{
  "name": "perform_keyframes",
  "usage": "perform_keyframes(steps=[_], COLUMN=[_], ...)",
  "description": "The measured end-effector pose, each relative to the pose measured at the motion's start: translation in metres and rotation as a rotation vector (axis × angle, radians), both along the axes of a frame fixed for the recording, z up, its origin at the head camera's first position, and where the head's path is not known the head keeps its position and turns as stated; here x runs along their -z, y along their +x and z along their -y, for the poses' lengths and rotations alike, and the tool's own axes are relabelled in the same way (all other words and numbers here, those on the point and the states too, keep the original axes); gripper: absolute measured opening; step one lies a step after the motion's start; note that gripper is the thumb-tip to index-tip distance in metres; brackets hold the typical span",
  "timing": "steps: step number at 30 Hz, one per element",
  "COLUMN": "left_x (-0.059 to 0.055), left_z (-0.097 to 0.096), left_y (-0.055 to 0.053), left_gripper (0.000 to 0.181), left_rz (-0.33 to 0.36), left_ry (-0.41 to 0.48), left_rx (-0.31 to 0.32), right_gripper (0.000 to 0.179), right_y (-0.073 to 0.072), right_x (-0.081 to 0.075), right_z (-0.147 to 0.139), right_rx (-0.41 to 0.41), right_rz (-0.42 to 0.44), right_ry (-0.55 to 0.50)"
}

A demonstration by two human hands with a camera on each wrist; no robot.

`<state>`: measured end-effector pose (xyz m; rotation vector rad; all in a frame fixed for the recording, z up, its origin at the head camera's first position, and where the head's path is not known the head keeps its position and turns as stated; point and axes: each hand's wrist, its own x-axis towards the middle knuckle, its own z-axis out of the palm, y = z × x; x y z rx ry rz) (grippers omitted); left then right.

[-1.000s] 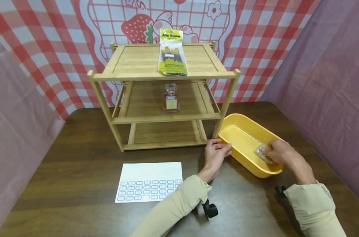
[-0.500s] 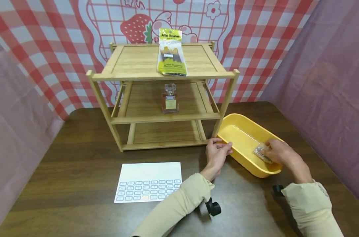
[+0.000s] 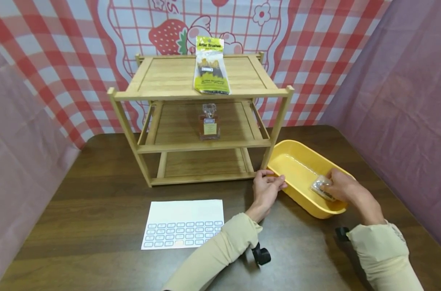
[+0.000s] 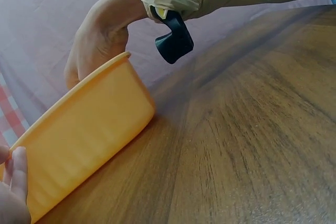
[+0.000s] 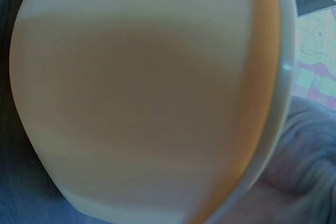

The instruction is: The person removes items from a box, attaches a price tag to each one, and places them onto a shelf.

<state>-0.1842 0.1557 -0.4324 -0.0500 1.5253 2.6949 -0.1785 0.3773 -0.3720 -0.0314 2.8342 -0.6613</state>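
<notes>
A yellow plastic basin (image 3: 296, 169) stands on the table, right of the wooden rack. At its near left rim my left hand (image 3: 266, 192) holds on with bent fingers; in the left wrist view the fingertips (image 4: 19, 174) lie against the outer wall. My right hand (image 3: 346, 186) reaches over the right rim into the basin. It grips a small clear packet (image 3: 319, 186) with something silvery inside, low near the basin floor. Its contents are too small to tell. In the right wrist view the basin wall (image 5: 131, 103) hides the fingers and the packet.
The three-tier wooden rack (image 3: 202, 147) carries an artist brushes pack (image 3: 211, 66) on top and a perfume bottle (image 3: 209, 123) on the middle shelf. A white sheet (image 3: 184, 222) with printed labels lies in front. A checked cloth (image 3: 311, 52) hangs behind.
The packet has tilted slightly under my right hand, showing a little more of its face. My left hand stays at the rim, and the basin has not visibly moved.
</notes>
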Motion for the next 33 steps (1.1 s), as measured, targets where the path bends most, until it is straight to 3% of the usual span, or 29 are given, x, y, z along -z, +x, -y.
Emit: perform_keyframes(steps=[17,33], left_x=[-0.0001,0.0013], left_z=[0.0028,0.0016], left_y=[0.0001,-0.0002], left_gripper=[0.026,0.026], left_rz=[-0.031,-0.034], left_ry=[0.030,0.036], left_rx=[0.033,0.044], right_gripper=[0.034,0.033], right_y=[0.0056,0.0049], right_x=[0.0020,0.0096], right_z=[0.0011,-0.0011], right_rx=[0.009,-0.091], right_rz=[-0.091,-0.264], right_ry=[0.012,0.038])
